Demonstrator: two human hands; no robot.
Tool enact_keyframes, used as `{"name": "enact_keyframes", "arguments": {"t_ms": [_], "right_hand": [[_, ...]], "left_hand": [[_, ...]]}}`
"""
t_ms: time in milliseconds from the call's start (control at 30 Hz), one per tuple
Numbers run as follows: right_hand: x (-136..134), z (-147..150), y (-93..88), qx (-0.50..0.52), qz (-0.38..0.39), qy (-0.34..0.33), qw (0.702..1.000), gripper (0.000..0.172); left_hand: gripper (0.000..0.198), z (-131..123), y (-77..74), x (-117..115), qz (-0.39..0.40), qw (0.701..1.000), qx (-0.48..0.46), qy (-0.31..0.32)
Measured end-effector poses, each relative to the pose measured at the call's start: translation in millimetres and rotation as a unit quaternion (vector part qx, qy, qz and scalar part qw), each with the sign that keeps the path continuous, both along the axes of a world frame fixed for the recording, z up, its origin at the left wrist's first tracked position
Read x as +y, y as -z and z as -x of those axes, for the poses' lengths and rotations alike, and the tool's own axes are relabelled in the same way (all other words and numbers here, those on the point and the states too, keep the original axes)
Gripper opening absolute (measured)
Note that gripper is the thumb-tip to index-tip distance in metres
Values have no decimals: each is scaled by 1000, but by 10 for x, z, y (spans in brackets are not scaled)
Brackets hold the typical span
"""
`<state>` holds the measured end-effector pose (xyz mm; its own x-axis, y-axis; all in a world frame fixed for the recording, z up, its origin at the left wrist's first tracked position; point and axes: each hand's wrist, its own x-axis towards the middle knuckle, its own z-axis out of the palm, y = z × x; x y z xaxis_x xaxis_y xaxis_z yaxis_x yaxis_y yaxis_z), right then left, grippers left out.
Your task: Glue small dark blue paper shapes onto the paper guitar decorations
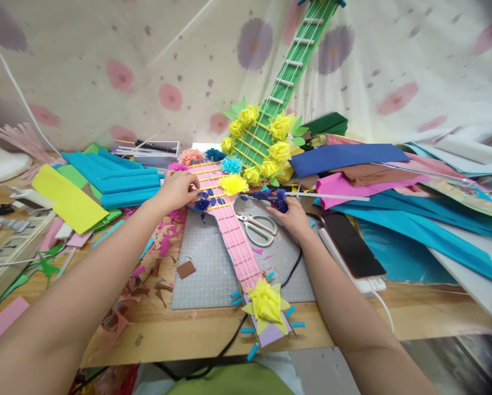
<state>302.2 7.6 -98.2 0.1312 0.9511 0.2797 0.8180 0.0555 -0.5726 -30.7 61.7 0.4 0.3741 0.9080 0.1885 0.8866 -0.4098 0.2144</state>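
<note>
A pink paper guitar (238, 236) lies across the grey cutting mat (207, 285), its neck pointing toward me. Paper flowers in orange, teal and yellow sit around its body, and a large yellow flower (266, 302) covers its head end. My left hand (178, 189) is over the body's left edge, fingers pinched beside dark blue paper leaves (205, 201); whatever is between the fingertips is hidden. My right hand (294, 219) is wrapped round a blue glue gun (273, 198), its nozzle pointing left toward the guitar body. A long white glue stick (328, 196) extends from its rear.
A green paper guitar (254, 137) leans on the curtain behind. Scissors (260, 229) lie on the mat beside the neck. A phone (353, 244) rests on a white block at right. Coloured paper (414, 214), scraps (163, 241) and a power strip (15, 252) lie around; a black cord crosses the front edge.
</note>
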Motion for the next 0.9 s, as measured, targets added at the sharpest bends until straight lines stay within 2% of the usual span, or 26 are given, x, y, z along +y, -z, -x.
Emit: {"name": "enact_keyframes", "arguments": {"t_ms": [100, 200, 467, 767, 900], "right_hand": [[-7, 11, -1, -3, 6, 5, 1000, 53], [-17, 17, -1, -9, 6, 7, 1000, 52], [-22, 30, 1, -8, 1, 8, 1000, 49], [-16, 26, 12, 10, -3, 11, 1000, 51], [-19, 35, 2, 11, 5, 16, 1000, 53]], "left_hand": [[15, -51, 69, 25, -47, 997, 68, -5], [18, -93, 106, 57, -40, 994, 100, -7], [23, -90, 101, 81, -10, 996, 89, -22], [21, -157, 111, 50, -51, 987, 152, -11], [21, -139, 72, 30, -59, 992, 106, -19]]}}
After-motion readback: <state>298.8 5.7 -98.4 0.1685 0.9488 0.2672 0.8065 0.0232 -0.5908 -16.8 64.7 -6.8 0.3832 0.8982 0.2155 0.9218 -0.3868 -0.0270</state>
